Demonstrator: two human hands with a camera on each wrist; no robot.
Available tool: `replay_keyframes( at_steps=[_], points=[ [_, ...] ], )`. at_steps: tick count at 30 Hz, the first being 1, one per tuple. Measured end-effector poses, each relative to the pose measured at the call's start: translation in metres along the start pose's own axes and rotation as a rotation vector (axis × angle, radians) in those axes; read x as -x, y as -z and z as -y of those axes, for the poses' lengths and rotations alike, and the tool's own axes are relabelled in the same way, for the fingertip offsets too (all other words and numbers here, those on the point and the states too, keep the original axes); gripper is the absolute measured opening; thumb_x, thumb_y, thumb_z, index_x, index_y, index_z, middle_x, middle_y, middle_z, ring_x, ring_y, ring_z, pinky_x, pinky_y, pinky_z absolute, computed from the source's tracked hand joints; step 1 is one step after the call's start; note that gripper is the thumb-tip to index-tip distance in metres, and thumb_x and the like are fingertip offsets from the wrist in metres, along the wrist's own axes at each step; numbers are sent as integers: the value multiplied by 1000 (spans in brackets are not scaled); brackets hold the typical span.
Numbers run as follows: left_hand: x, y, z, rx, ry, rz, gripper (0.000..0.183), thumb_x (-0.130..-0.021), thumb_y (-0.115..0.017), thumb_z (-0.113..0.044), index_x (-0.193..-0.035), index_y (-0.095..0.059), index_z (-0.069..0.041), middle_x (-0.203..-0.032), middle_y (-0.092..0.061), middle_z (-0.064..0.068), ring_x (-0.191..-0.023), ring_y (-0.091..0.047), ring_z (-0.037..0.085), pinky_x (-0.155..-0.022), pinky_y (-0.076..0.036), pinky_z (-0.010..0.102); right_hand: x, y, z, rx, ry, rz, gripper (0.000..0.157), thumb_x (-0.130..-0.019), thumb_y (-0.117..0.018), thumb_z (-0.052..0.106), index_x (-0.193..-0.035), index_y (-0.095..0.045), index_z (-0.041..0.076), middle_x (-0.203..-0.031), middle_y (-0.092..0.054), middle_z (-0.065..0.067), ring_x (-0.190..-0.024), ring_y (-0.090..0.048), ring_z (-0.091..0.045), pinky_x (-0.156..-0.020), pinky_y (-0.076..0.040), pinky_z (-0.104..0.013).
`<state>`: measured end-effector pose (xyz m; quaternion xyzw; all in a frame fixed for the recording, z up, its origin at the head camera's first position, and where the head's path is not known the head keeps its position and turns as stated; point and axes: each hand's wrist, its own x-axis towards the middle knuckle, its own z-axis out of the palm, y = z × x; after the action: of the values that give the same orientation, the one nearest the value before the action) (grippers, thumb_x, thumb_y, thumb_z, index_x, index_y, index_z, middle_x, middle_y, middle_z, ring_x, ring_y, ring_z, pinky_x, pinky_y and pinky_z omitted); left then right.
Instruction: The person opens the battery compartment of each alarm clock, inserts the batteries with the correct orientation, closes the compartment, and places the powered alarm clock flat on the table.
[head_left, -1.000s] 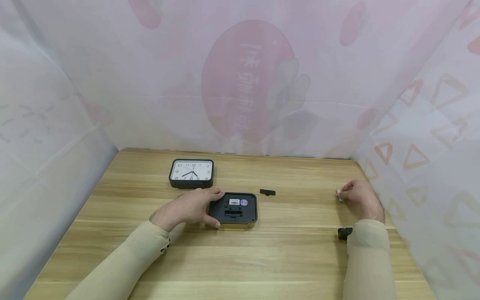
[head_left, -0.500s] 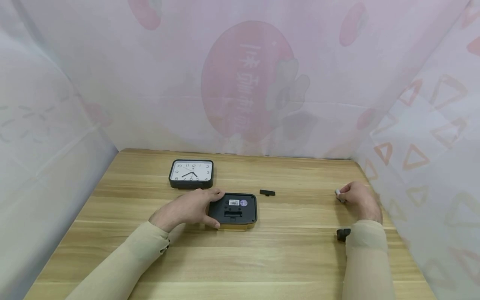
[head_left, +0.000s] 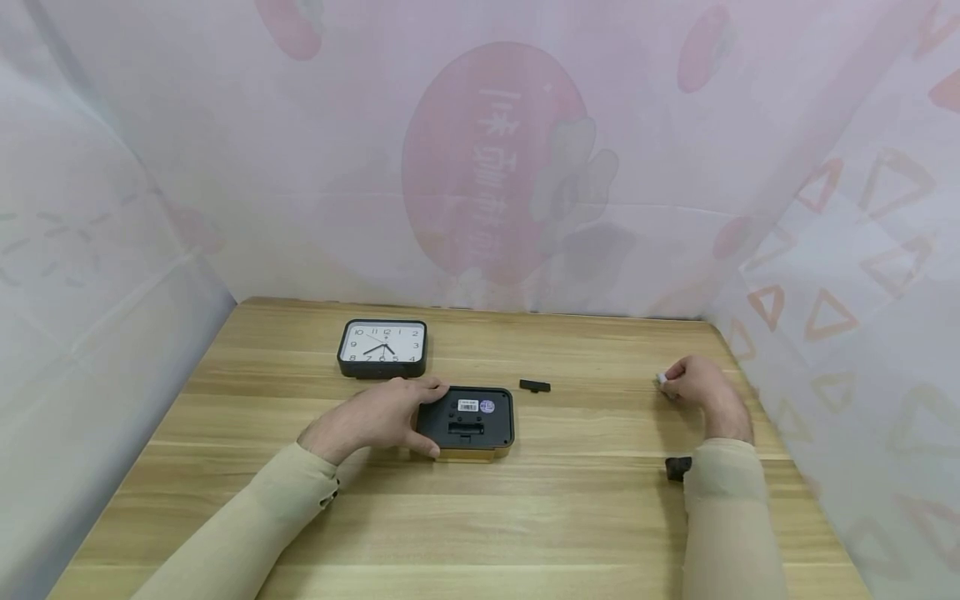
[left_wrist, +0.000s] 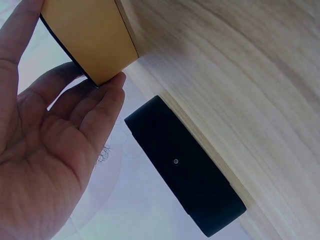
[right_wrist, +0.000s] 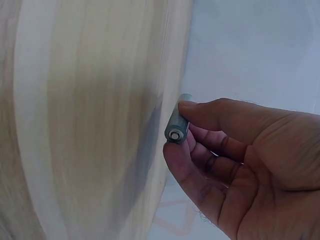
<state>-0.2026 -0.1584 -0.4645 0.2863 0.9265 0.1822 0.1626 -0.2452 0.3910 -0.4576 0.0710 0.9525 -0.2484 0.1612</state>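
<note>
A clock (head_left: 491,429) lies face down on the table, its black back up with a white label, a round sticker and an uncovered battery slot. Its side is gold, as the left wrist view also shows. My left hand (head_left: 382,414) grips this clock at its left end, thumb on the near side and fingers on the far side. Over the right part of the table, my right hand (head_left: 701,387) pinches a battery (right_wrist: 178,122) between thumb and index finger, one metal end facing the wrist camera. A small black battery cover (head_left: 535,386) lies right of the clock.
A second clock (head_left: 383,343), black-framed with a white dial, lies face up behind my left hand. The wooden table (head_left: 570,517) ends at a patterned cloth (head_left: 337,167) behind and at both sides. A black wrist device (head_left: 677,468) juts from my right sleeve.
My right hand has moved a little to the left with the battery, which has turned in the fingers. The left hand and both clocks have stayed in place.
</note>
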Motion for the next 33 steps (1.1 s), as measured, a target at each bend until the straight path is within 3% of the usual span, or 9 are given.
replay_keyframes(
  at_steps=[4, 7, 11, 15, 21, 33],
  points=[
    [-1, 0, 1, -5, -7, 0, 107, -88, -104, -52, -173, -57, -7, -183, -52, 20, -161, -60, 50, -135, -53, 63, -28, -8, -23, -30, 76, -13, 30, -108, -85, 21, -120, -78, -5, -112, -79, -20, -97, -74, -29, -88, -64, -44],
    [-1, 1, 1, -8, -12, -2, 108, -88, -104, -53, -173, -57, -7, -183, -53, 21, -161, -61, 49, -134, -54, 62, -34, -11, -22, -34, 110, -19, 28, -106, -86, 21, -116, -79, -4, -108, -78, -18, -94, -72, -28, -82, -62, -39],
    [-1, 1, 2, -3, -14, -2, 108, -88, -104, -53, -173, -57, -7, -183, -52, 21, -162, -60, 49, -134, -53, 62, -10, -7, 13, -10, 90, -28, 28, -108, -80, 15, -121, -77, -10, -115, -78, -24, -104, -73, -35, -91, -64, -46],
    [-3, 0, 3, 7, -12, 3, 108, -89, -103, -53, -175, -55, -7, -185, -49, 21, -164, -58, 49, -136, -51, 63, 6, -6, 35, 17, 112, -47, 27, -111, -76, 11, -122, -75, -13, -113, -77, -26, -103, -73, -36, -90, -64, -46],
    [-13, 1, 5, 23, -3, 6, 108, -92, -101, -53, -177, -52, -8, -185, -49, 23, -167, -55, 47, -139, -48, 61, 13, -10, 48, 23, 136, -45, 24, -114, -73, 11, -120, -74, -12, -112, -77, -25, -100, -72, -32, -88, -63, -42],
    [-39, 8, 2, 30, 6, 14, 106, -95, -100, -52, -179, -50, -11, -188, -46, 16, -172, -51, 40, -144, -43, 56, 14, -16, 68, 36, 180, -34, 23, -114, -73, 11, -122, -74, -10, -118, -78, -28, -108, -74, -38, -98, -64, -54]
  ],
)
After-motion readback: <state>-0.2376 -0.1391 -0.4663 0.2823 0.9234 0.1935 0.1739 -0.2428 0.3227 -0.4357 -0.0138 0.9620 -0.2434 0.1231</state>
